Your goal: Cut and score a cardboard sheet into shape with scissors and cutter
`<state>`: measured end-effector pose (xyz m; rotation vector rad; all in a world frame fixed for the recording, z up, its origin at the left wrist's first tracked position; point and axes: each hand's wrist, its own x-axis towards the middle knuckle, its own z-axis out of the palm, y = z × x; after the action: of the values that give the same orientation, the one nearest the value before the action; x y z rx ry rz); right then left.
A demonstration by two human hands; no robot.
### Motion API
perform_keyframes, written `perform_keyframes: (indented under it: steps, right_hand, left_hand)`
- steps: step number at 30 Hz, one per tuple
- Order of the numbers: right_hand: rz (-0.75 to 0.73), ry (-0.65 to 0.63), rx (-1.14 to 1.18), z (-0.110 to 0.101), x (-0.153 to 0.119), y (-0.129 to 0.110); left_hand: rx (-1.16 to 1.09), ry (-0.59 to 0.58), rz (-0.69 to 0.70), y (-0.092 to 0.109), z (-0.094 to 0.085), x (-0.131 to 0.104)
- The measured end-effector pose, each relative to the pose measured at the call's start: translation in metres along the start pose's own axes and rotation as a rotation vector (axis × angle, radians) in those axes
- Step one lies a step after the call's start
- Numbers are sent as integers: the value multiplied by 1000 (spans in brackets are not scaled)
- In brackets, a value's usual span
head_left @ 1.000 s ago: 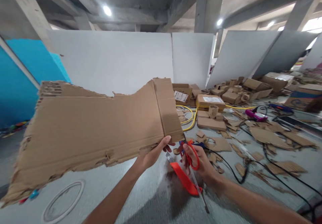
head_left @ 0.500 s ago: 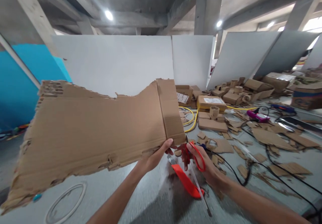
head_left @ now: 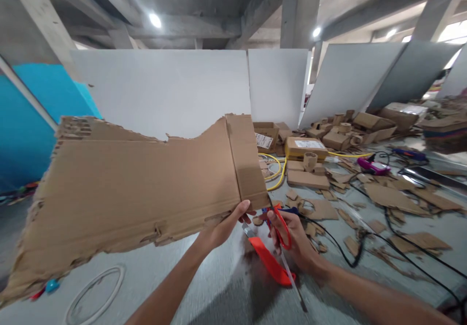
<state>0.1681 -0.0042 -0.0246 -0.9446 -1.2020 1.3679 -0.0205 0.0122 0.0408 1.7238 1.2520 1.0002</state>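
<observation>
A large torn-edged cardboard sheet (head_left: 146, 184) spans the left and centre of the view, with a folded strip at its right end. My left hand (head_left: 228, 223) pinches its lower edge near that fold, thumb on top. Fingers of my right hand (head_left: 292, 235) are wrapped round red-handled scissors (head_left: 282, 230), whose dark blades reach the sheet's lower right corner. Beneath the hands, an orange-handled tool (head_left: 270, 261) and a thin metal rod (head_left: 294, 281) rest on the grey table (head_left: 204, 286).
Cardboard scraps (head_left: 394, 198), black cables (head_left: 337, 247) and a purple device (head_left: 374, 166) lie to the right. Behind them are a yellow-brown box (head_left: 306, 149) and a yellow cable (head_left: 280, 179). A white cable loop (head_left: 118, 286) lies at the lower left.
My right hand and the scissors have shifted slightly left, and the scissor handles are closer together. More of a blue object behind my right hand shows. The sheet has barely moved.
</observation>
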Motion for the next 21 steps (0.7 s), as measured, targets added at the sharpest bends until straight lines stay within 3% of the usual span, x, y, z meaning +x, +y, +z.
perform_keyframes:
  steps: [10, 16, 21]
  right_hand:
    - [-40, -73, -57, -5, 7, -10]
    - [-74, -289, -8, -14, 2, -9]
    - [-80, -246, -31, -6, -1, -14]
  left_hand:
    - [40, -45, 38, -9, 2, 6]
    - [23, -4, 69, -3, -8, -3]
    - [-50, 12, 26, -5, -8, -5]
